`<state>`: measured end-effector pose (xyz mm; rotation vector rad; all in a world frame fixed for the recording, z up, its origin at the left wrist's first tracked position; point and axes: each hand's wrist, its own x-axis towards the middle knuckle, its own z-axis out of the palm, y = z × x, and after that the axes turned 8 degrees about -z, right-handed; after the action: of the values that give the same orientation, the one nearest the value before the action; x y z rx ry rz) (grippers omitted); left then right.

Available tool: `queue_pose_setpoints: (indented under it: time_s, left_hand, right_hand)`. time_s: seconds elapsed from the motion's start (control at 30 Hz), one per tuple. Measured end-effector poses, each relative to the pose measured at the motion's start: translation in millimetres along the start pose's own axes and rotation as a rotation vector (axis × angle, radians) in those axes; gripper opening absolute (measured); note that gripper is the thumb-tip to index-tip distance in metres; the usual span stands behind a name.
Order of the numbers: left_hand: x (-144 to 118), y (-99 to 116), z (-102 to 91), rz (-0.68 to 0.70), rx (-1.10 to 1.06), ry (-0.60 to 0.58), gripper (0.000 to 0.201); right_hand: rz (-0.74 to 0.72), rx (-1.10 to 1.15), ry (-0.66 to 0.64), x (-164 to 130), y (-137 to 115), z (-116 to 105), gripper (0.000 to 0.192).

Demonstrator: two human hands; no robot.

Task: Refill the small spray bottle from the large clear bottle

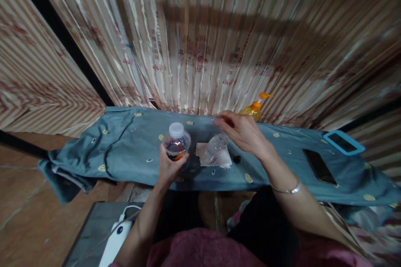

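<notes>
Clear plastic bottle with a white screw cap (176,141): upright at the near middle of the desk, dark liquid and an orange band low inside; I see my left hand (169,166) wrapped around its lower half, grip closed on it.

Clear drinking glass (216,146): just right of the bottle, tilted, resting on a crumpled white paper tissue (214,157).

Right hand (242,132): I see it above and just beyond the glass, fingers spread and loose, grip wide, holding nothing; whether it touches the glass I cannot tell. A thin silver bangle (290,189) sits on that wrist.

Small black cap (237,159): on the cloth, just right of the tissue.

Orange pump dispenser bottle (254,107): at the far edge, behind the right hand.

Desk with blue-grey patterned cloth (125,150): carries everything listed.

Dark phone (319,166) and blue-framed tablet (343,142): lying flat at the right end, well apart from the hands.

White power adapter (117,240): lower left, below the desk.
</notes>
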<state>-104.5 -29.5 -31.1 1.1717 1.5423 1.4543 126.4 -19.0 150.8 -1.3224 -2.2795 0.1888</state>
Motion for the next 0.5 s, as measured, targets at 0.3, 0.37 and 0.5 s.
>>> queue_pose_setpoints:
  time_s: [0.3,0.37,0.5]
  left_hand:
    - [48,-7,8.7,0.121,-0.008,0.053,0.09]
    - [57,-11,10.7,0.129,-0.01,0.062,0.09]
    - [68,-15,11.8,0.141,-0.005,0.06,0.097]
  right_hand:
    - [0.547,0.335,0.187,-134,71,74,0.04]
    - [0.611,0.402,0.222,-156,74,89,0.041]
    - [0.669,0.438,0.266,-185,75,106,0.04]
